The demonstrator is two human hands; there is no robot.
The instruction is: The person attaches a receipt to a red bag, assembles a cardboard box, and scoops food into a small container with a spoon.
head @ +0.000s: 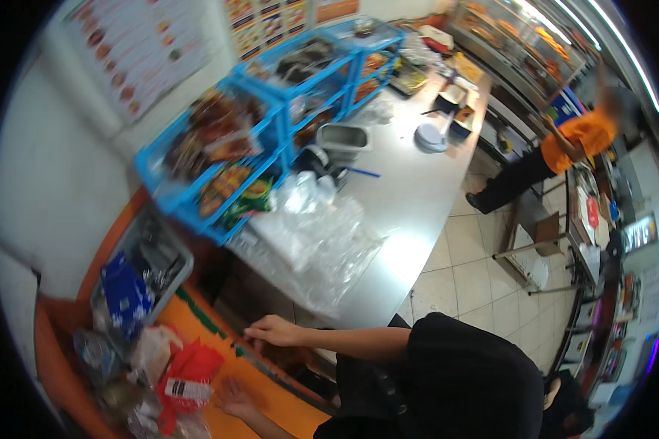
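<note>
My left hand point(236, 398) lies low over an orange counter point(277, 392), fingers apart, with nothing visible in it. Just beyond its fingertips is a tied red plastic bag point(195, 365) bearing a white printed label point(188, 389). My right hand point(274, 332) hovers by the counter's dark inner edge, its fingers partly curled; whether it holds anything small cannot be made out. Behind the red bag sits a clear plastic bag point(152, 351) with pale contents. A grey plastic bin point(184, 269) holds a blue packet point(125, 293) and dark packaged items.
A steel table point(401, 219) carries clear plastic bags point(329, 230), blue stacking baskets point(283, 99) of packaged food, a metal container point(345, 137) and stacked lids point(431, 137). A person in an orange shirt point(576, 142) stands across the tiled floor point(472, 252), near a lit food display.
</note>
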